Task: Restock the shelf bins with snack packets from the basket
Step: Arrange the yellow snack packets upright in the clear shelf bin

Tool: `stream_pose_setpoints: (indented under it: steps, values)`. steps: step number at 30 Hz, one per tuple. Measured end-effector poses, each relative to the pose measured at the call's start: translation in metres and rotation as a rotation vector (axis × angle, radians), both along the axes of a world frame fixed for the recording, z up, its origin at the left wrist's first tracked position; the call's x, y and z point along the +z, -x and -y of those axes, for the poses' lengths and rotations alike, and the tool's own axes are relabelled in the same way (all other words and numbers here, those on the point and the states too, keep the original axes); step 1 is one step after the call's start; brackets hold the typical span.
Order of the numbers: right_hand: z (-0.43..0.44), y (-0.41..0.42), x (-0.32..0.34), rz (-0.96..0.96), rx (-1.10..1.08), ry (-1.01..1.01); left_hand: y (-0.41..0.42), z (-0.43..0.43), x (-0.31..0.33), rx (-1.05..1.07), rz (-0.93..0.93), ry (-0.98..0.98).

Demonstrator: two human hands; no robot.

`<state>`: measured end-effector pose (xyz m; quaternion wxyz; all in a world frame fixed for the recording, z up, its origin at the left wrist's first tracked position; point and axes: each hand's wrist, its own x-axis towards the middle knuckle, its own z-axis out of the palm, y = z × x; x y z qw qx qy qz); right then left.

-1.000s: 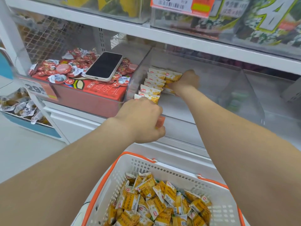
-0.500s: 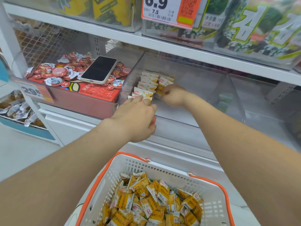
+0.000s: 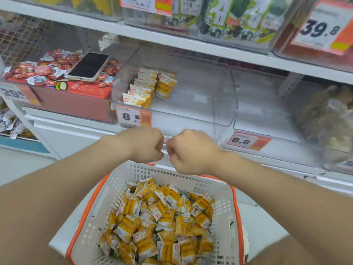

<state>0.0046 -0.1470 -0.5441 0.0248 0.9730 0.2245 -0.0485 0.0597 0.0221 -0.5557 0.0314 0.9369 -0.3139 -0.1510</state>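
Both hands curled into loose fists, knuckles up, nearly touching, over far rim of basket. L hand (image 3: 146, 145) & R hand (image 3: 188, 153): nothing visible in either grip, though palm sides hidden, so can't rule out a small item. Forearms come in from lower corners, converging.

Yellow-and-white foil snack packets (image 3: 162, 219) heaped loose in white perforated plastic basket w/ orange rim (image 3: 122, 180), directly below & just nearer the body than the hands; about equal reach for both. Packets lie every which way, no common axis.

Clear acrylic shelf bin (image 3: 200, 92) above & beyond hands: two short rows of same packets (image 3: 150, 87), upright, at its left side; rest bare. Next move likely straight down for a fresh handful.
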Motion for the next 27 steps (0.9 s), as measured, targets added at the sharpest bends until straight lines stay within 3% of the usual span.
stream_pose_setpoints:
  steps: [3,6,9,14,18,22,27]
  values:
    - [0.004,0.028,-0.020,-0.236,0.039,0.197,0.022,0.016,-0.045,-0.073,-0.183,-0.175]
    - [0.011,0.048,-0.043,-0.351,0.059,0.284,0.042,0.027,-0.094,-0.166,-0.309,-0.417]
    - [0.012,0.060,-0.058,-0.386,0.089,0.328,0.057,0.023,-0.138,-0.238,-0.304,-0.629]
    - [0.008,0.068,-0.075,-0.418,0.136,0.311,0.067,0.000,-0.196,-0.170,-0.302,-0.832]
    - [0.005,0.067,-0.084,-0.429,0.148,0.303,0.069,-0.013,-0.231,-0.042,-0.374,-0.762]
    - [-0.001,0.063,-0.092,-0.442,0.159,0.364,0.070,-0.018,-0.260,0.164,-0.406,-0.518]
    - [-0.008,0.061,-0.094,-0.466,0.182,0.372,0.078,-0.024,-0.277,0.108,-0.224,-0.507]
